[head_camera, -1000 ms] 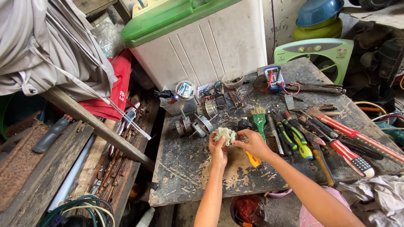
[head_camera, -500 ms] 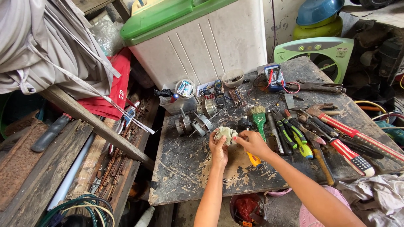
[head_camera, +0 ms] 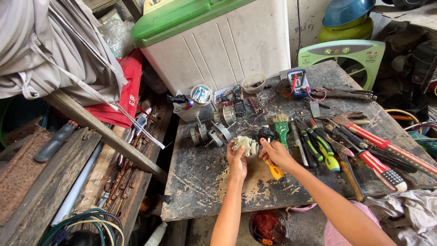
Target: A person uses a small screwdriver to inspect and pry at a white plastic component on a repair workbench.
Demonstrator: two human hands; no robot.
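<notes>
Two bare hands meet at the centre of the frame over a scarred worktable: the left hand curls closed around a small pale plastic part, while the right hand grips a yellow-handled screwdriver against it. Pliers and a green brush lie to the right.

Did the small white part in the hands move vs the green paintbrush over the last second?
No. The small white part sits just left of the green paintbrush, as before, gripped by the left hand, right hand alongside.
</notes>
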